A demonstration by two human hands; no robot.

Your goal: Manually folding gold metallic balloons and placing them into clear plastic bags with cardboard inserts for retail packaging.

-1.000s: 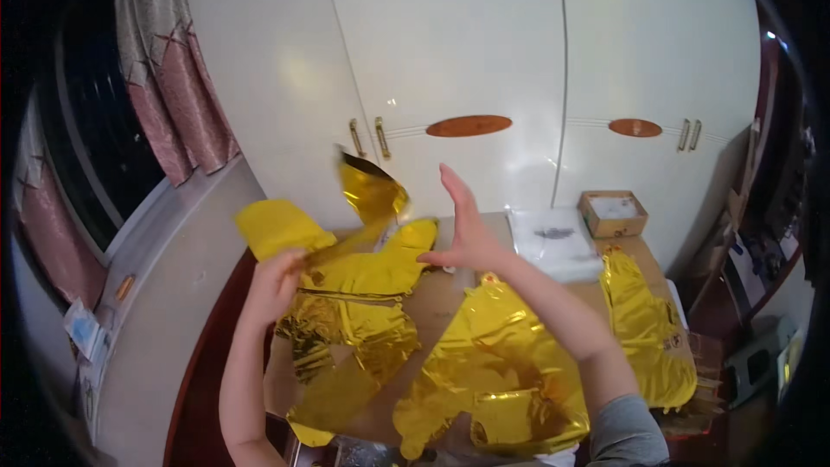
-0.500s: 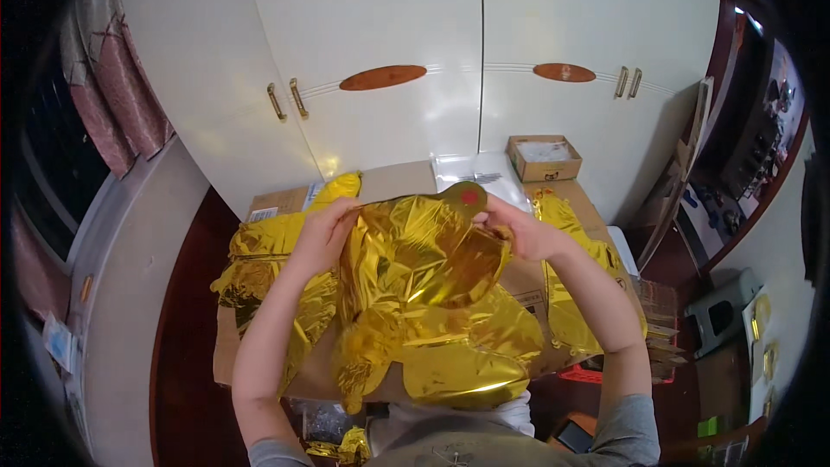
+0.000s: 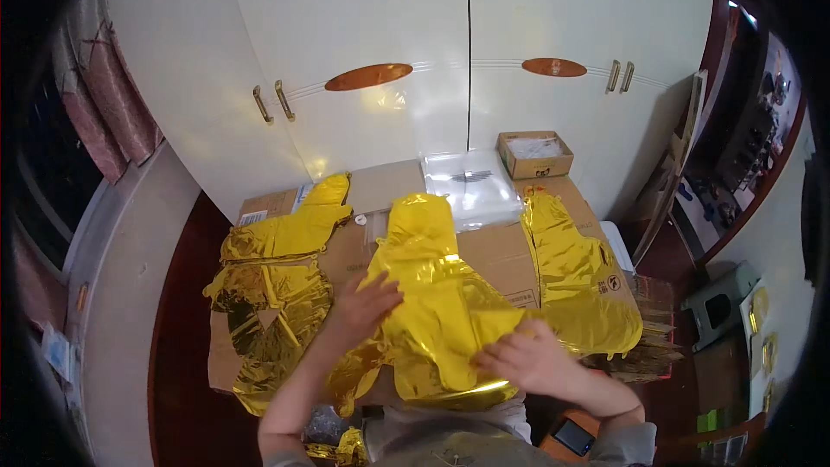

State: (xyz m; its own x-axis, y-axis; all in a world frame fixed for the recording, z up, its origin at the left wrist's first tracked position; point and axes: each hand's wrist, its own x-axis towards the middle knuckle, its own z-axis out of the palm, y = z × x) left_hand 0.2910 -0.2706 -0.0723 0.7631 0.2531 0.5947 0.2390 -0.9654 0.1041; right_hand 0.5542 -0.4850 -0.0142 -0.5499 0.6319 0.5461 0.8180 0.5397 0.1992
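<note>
A flat, uninflated gold foil balloon (image 3: pixel 424 285) lies spread out in front of me, its near part over more gold foil. My left hand (image 3: pixel 367 303) rests on its left edge with the fingers stretched out. On the lower right part of the foil lies my right hand (image 3: pixel 527 359), slightly blurred, fingers extended across it and pointing left. A lifted flap of foil stands just above that hand. More flat gold foil balloons (image 3: pixel 285 233) lie in a pile at the left, and another stack (image 3: pixel 571 268) lies at the right.
Cardboard (image 3: pixel 497 255) covers the work surface. Clear plastic bags (image 3: pixel 471 186) lie at the back beside a small open carton (image 3: pixel 536 156). A white cupboard (image 3: pixel 372 9) stands behind. At the lower right a dark device (image 3: pixel 572 437) sits on something brown.
The balloon that both hands held up by its top edge now lies flat on the surface. Both hands have come down and nearer to me, onto the foil.
</note>
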